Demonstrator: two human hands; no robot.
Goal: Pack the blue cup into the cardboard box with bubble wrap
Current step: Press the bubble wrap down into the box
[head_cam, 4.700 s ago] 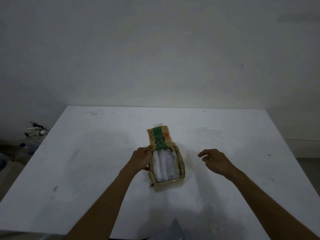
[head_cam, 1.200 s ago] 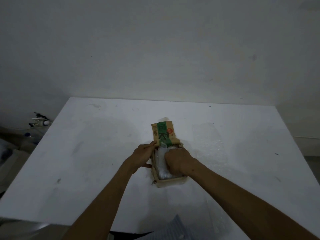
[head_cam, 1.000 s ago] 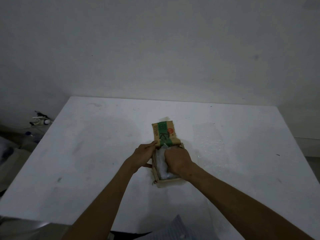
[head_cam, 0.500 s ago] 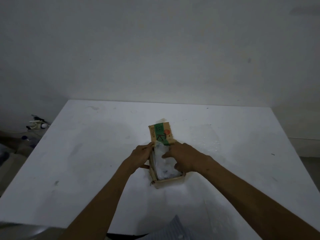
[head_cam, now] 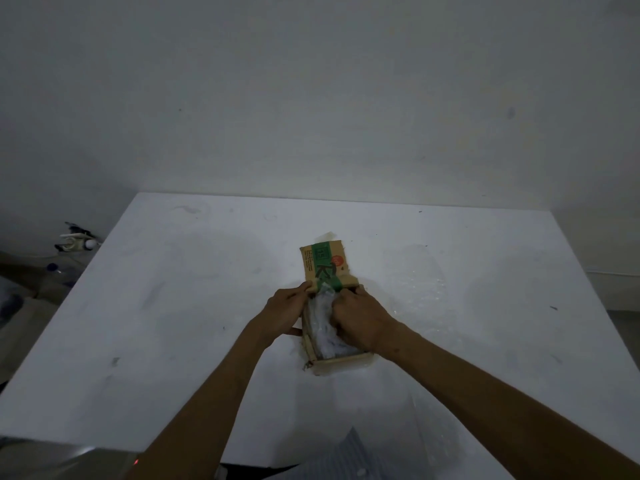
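Observation:
A small open cardboard box (head_cam: 341,364) sits in the middle of the white table (head_cam: 173,306). Its lid flap (head_cam: 325,265), printed with a green band, lies back on the far side. Crumpled clear bubble wrap (head_cam: 322,323) fills the box; the blue cup is hidden beneath it. My left hand (head_cam: 285,311) pinches the box's far left corner by the flap. My right hand (head_cam: 360,322) lies on the wrap inside the box, fingers curled into it and pressing down.
A clear sheet of bubble wrap (head_cam: 422,289) lies flat on the table right of the box. A wall stands behind the table's far edge. Beyond the left edge, small items (head_cam: 74,240) lie on the floor.
My right hand came from the table's right side onto the wrap in the box, and has now shifted back over it, pressing near the flap. My left hand stays at the corner.

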